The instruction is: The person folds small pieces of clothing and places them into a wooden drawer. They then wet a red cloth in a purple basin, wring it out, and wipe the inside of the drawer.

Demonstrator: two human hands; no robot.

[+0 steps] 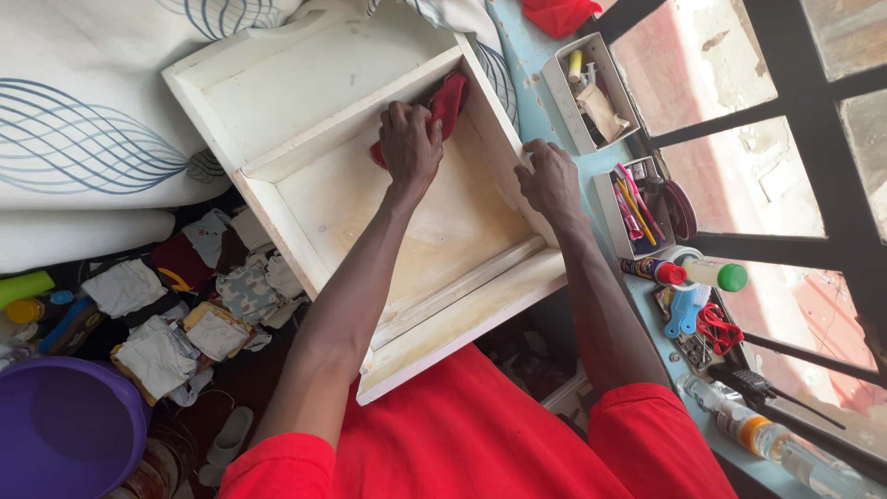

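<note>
Red shirt (480,434) nearest; left hand (411,143) clamped on red cloth (448,103), wiping wooden drawer (305,88) corner, stains left; right hand (550,180), fingers curled, bracing rim

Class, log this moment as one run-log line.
left hand: presses red cloth inside white drawer | right hand: grips drawer's side

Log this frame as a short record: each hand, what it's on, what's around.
left hand: presses a red cloth onto the drawer floor
right hand: grips the drawer's side wall
drawer: white wooden, divided in two, tilted across the lap
sill: light blue, holds small boxes of pens, bottles, red scissors
floor left: purple basin, scattered cloths
</note>
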